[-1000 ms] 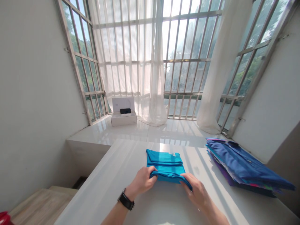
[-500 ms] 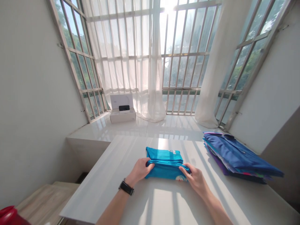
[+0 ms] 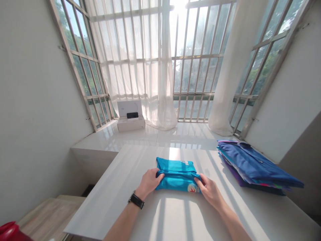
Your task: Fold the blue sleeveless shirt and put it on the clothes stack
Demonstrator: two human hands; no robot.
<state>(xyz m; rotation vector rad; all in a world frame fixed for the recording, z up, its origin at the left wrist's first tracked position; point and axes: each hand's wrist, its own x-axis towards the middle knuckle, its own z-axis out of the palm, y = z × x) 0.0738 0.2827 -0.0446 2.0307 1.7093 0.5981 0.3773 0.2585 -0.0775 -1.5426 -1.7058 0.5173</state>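
A bright blue folded garment lies on the white table, with white lettering on its far part and a round white-and-red print near its front right corner. My left hand pinches its left edge, thumb on top and fingers partly hidden. At the right edge, my right hand grips the same cloth between thumb and fingers. A fold line runs across the garment between the two hands. A black watch is on my left wrist.
A stack of folded clothes, dark blue on top, sits at the table's right. On the window ledge stands an open white box with a black phone-like object. A red object shows at lower left.
The raised fold between my hands has come down flatter toward me, and the round print shows more fully. My right hand has shifted slightly; my left hand has barely moved.
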